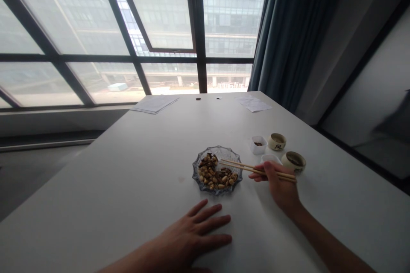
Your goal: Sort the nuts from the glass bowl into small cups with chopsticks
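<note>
A pair of wooden chopsticks [256, 169] is gripped in my right hand [278, 187]. Their tips hover over or in a scalloped glass bowl [196, 179]; whether they touch anything is too small to tell. Nuts and dark seeds [218, 178] of mixed kinds fill part of the bowl, with bare glass at its upper right. My left hand [195, 230] rests palm down on the table just below the bowl, fingers spread and holding nothing. Behind my right hand, a small white container [270, 160] is partly hidden.
A square white container [258, 145] with a few dark bits stands right of the bowl. Beside it are two ceramic cups [277, 141], one nearer me. Papers [155, 103] lie at the white table's [128, 175] far left, another sheet [254, 104] at the far right.
</note>
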The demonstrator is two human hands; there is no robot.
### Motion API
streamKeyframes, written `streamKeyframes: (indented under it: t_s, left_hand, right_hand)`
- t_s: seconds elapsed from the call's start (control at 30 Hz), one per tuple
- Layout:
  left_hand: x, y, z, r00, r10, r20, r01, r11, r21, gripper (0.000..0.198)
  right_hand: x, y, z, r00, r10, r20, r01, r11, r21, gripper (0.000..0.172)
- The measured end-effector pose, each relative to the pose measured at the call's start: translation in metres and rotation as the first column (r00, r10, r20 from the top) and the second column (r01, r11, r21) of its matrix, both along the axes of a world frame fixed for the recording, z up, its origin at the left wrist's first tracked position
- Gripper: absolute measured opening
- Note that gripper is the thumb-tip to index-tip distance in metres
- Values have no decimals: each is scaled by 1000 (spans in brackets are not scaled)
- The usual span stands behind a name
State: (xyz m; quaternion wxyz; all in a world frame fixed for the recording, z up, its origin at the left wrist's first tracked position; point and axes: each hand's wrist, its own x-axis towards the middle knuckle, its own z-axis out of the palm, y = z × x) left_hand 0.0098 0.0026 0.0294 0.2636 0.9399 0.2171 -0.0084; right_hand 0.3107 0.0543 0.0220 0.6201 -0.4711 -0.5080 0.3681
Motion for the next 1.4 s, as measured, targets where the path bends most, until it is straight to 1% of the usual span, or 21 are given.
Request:
streamKeyframes:
  t_s: [0.13,0.33,0.5,0.6,0.77,0.87,0.97,1.1,1.2,1.3,1.4]
  left_hand:
    - [-1,0,-2,1000,-1,29,1,1000,-3,75]
    - [0,1,-3,1000,-1,3,1,1000,-7,75]
    - [0,1,-3,1000,-2,23,1,1000,9,82]
    - [0,1,-3,1000,-4,28,4,1000,9,80]
    - [0,1,-2,1000,-2,31,2,1000,14,75]
    - [0,1,0,1000,-2,25,2,1000,15,74]
    - [1,1,1,1000,-5,0,5,1000,4,75]
    - [1,0,1,1000,0,12,0,1000,5,78]
    - [2,0,2,1000,4,0,-4,1000,6,80]
    - [3,0,3,1000,12,-15,-12,1000,9,82]
    - [3,-1,3,1000,9,-10,-9,1000,15,82]
  right_hand:
    - [-11,-2,-11,997,80,21,-79,997,-13,50]
    - [-23,-5,-14,988,148,49,-147,989,-27,41]
    - [-23,-7,-14,981,154,116,-153,988,-15,40]
    - [-22,-7,-13,976,157,151,-159,987,3,41]
    - [-16,-7,-5,986,75,148,-77,997,10,45]
    - [-4,-5,7,996,-4,87,0,999,36,47]
    - [17,-1,26,991,-130,36,127,989,72,50]
    - [59,0,57,946,-323,23,318,941,117,52]
    - [95,-3,75,918,-398,-1,395,912,106,50]
    - [121,-6,82,892,-452,31,451,892,34,41]
    - [128,-7,82,897,-437,70,441,897,-45,39]
